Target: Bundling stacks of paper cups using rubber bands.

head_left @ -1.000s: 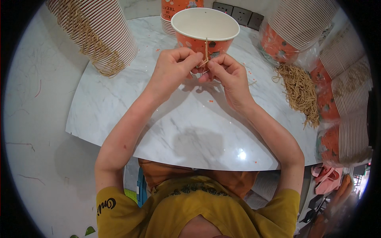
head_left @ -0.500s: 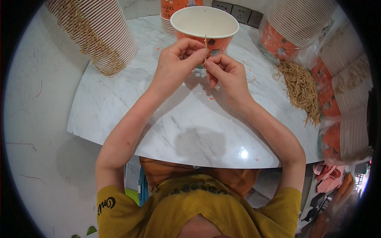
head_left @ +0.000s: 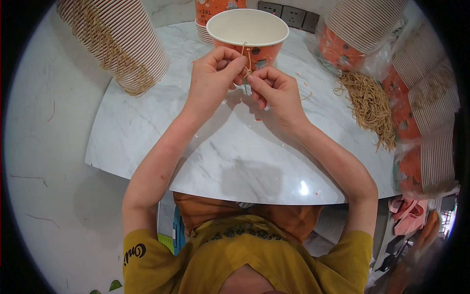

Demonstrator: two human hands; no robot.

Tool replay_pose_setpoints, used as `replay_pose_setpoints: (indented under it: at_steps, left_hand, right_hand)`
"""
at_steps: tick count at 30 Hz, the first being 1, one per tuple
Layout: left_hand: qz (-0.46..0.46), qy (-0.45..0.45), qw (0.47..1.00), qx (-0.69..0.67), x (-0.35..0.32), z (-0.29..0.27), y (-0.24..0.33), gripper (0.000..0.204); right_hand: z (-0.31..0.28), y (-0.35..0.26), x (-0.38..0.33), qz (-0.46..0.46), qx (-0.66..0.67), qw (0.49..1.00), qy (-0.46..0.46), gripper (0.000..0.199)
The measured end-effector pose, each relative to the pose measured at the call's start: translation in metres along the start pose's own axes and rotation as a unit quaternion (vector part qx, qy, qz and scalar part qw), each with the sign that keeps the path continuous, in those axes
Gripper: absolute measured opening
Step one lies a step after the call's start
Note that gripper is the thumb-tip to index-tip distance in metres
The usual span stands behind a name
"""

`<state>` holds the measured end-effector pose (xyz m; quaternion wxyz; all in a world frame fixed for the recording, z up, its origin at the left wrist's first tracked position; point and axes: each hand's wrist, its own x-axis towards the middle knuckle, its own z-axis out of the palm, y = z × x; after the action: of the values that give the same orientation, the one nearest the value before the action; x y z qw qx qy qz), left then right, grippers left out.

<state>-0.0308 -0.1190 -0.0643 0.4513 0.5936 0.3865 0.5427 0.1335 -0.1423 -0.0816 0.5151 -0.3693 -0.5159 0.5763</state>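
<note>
An orange paper bucket with a white inside [head_left: 247, 29] stands upright at the far side of the white marble table [head_left: 220, 157]. A thin tan string [head_left: 246, 56] runs from its near rim down between my hands. My left hand [head_left: 213, 78] pinches the string just in front of the bucket's wall. My right hand [head_left: 274, 88] pinches the same string right beside it, fingertips nearly touching the left hand's. Both hands are shut on the string; its lower end is hidden by the fingers.
A long stack of nested paper buckets [head_left: 117, 39] lies at the far left with strings hanging off it. More stacks in plastic wrap [head_left: 362, 34] line the right side [head_left: 431, 122]. A bundle of tan strings [head_left: 369, 105] lies on the table at right. Wall sockets [head_left: 286, 12] sit behind.
Both hands stay at the bucket's near rim; the fingers have shifted slightly along the string. The bucket has not moved.
</note>
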Motion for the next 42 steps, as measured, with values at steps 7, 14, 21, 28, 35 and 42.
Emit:
replay_pose_setpoints:
  at_steps: [7, 14, 21, 28, 35, 42]
  left_hand:
    - [0.006, 0.002, 1.000, 0.012, -0.003, 0.000, 0.001, 0.015]
    - [0.030, 0.008, 0.999, 0.023, -0.005, 0.000, 0.000, 0.015]
    - [0.024, 0.019, 0.999, -0.009, -0.002, -0.003, -0.005, 0.015]
    - [0.008, 0.018, 1.000, -0.012, -0.003, -0.002, -0.001, 0.018]
    - [-0.011, 0.013, 0.999, -0.049, -0.002, -0.004, -0.005, 0.022]
    - [-0.042, -0.051, 0.997, -0.040, -0.003, -0.004, -0.010, 0.019]
  right_hand:
    - [-0.001, 0.008, 0.001, -0.012, 0.001, 1.000, -0.001, 0.019]
    - [0.002, 0.009, -0.001, 0.046, 0.046, 0.998, -0.002, 0.015]
    - [0.003, 0.013, -0.003, 0.069, 0.104, 0.991, -0.042, 0.013]
    - [0.000, 0.014, -0.004, 0.063, 0.080, 0.994, -0.029, 0.014]
    - [0.003, 0.012, -0.006, 0.062, 0.060, 0.996, -0.036, 0.015]
    - [-0.003, 0.017, -0.003, 0.060, 0.075, 0.995, -0.005, 0.015]
